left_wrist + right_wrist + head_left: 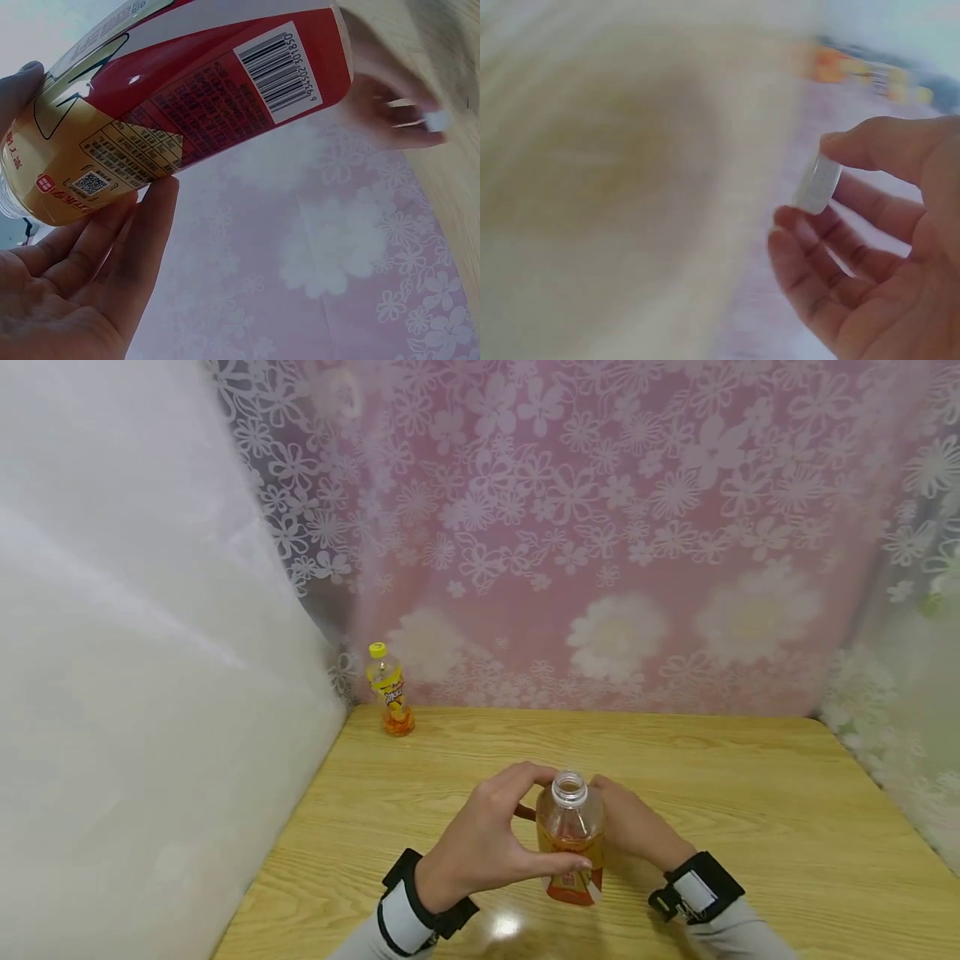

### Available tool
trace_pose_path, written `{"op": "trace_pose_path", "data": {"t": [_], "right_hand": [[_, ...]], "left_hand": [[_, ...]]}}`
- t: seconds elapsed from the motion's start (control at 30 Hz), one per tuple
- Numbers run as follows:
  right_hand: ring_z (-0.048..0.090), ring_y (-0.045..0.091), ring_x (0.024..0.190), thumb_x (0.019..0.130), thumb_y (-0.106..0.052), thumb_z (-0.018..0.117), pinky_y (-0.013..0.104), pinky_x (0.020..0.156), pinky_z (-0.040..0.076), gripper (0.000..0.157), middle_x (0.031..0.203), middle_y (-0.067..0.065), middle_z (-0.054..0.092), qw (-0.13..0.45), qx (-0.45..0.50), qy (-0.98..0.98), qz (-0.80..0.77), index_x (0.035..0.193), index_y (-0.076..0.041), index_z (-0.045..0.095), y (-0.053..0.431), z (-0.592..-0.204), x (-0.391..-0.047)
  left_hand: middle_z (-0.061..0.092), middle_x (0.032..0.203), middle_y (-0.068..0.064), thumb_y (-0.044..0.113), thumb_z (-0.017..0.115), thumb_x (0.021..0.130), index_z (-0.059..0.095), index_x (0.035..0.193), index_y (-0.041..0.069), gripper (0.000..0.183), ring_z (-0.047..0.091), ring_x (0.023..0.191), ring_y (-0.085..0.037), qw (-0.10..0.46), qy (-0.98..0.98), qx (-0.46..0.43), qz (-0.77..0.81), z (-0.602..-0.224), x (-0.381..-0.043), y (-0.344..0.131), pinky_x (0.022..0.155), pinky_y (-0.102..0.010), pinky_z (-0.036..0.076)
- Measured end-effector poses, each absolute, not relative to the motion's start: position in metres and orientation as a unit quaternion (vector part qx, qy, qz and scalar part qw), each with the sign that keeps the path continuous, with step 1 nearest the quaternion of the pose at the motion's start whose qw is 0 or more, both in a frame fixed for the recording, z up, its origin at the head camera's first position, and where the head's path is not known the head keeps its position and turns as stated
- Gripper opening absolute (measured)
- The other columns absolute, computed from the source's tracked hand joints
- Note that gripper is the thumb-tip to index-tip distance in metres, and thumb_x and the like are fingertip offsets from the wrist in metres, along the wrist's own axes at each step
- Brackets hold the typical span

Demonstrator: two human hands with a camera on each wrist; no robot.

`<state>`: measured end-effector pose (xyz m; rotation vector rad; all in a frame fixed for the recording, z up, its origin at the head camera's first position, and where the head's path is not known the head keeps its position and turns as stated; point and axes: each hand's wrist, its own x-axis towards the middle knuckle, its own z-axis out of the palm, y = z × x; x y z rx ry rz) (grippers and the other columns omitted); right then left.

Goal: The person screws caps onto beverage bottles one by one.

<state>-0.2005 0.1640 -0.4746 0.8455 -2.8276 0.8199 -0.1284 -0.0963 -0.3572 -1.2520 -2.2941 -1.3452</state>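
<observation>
My left hand [491, 835] grips a clear plastic bottle [572, 827] from its left side, thumb across the front and fingers behind. The bottle has a red and yellow label and an uncapped mouth; in the left wrist view its barcode [277, 71] shows. Between thumb and fingers my right hand [885, 232] pinches a white bottle cap [819, 184]. In the head view the right hand is just right of the bottle, partly behind it, and the cap is hidden there.
Another bottle [388, 693], yellow-capped with a little orange liquid at the bottom, stands at the table's back left corner. The wooden table [712, 785] meets a pink flowered curtain [525, 568] behind and a white sheet [150, 693] on the left.
</observation>
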Motion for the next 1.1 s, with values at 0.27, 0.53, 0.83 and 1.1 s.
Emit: {"op": "trace_pose_path", "data": {"t": [0.27,0.53,0.83,1.1], "right_hand": [[0.06,0.009,0.089,0.097,-0.016,0.071,0.032,0.075,0.056,0.021,0.105,-0.007,0.061,0.116,0.296,-0.908,0.272,0.118,-0.016,0.072,0.163,-0.363,-0.168],[0.059,0.004,0.094,0.093,-0.003,0.072,0.025,0.076,0.053,0.043,0.118,-0.01,0.061,0.206,0.369,-0.855,0.299,0.131,-0.023,0.068,0.153,-0.289,-0.133],[0.061,0.008,0.101,0.087,0.003,0.076,0.024,0.08,0.055,0.048,0.119,-0.006,0.062,0.19,0.446,-0.824,0.293,0.129,-0.018,0.069,0.137,-0.284,-0.121],[0.061,0.008,0.1,0.088,0.002,0.076,0.024,0.077,0.056,0.041,0.119,-0.007,0.061,0.177,0.441,-0.828,0.296,0.125,-0.016,0.071,0.135,-0.295,-0.12]], "left_hand": [[0.062,0.128,0.006,0.04,0.089,0.078,0.054,0.137,0.023,0.07,0.062,0.113,-0.006,0.1,-0.795,-0.407,-0.439,-0.363,-0.137,-0.099,0.076,-0.014,0.056],[0.061,0.124,0.005,0.043,0.087,0.079,0.054,0.135,0.02,0.069,0.062,0.109,-0.005,0.107,-0.803,-0.408,-0.422,-0.369,-0.142,-0.099,0.075,-0.011,0.055],[0.061,0.127,0.003,0.041,0.088,0.079,0.054,0.137,0.017,0.072,0.062,0.11,-0.008,0.113,-0.801,-0.416,-0.417,-0.372,-0.143,-0.095,0.077,-0.011,0.054],[0.062,0.126,0.003,0.04,0.09,0.078,0.054,0.137,0.017,0.073,0.063,0.11,-0.008,0.119,-0.798,-0.422,-0.413,-0.373,-0.144,-0.093,0.076,-0.011,0.054]]}}
